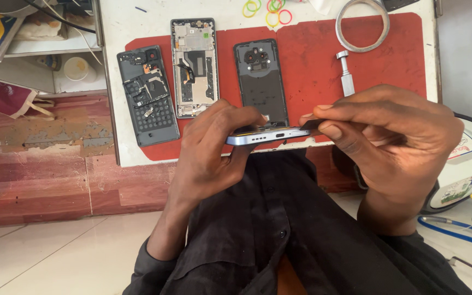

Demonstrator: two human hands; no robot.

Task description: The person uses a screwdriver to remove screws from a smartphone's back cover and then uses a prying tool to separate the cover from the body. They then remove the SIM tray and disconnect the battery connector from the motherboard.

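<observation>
My left hand (214, 145) grips a silver-blue phone (269, 136) flat, its bottom edge with the port facing me, just above my lap. My right hand (389, 139) pinches a thin dark pick (312, 124) pressed against the phone's right corner. Beyond my hands, on a red mat (323, 54), lie a dark phone back cover (260, 76) with a camera ring, an open phone frame (194, 65) with exposed parts, and a dark inner phone plate (147, 93).
The red mat covers a white table (121, 33). A metal ring (363, 24), a small metal tool (346, 74) and coloured rubber bands (269, 11) sit at the back. A white device (468, 164) and cables lie right. Shelves stand left.
</observation>
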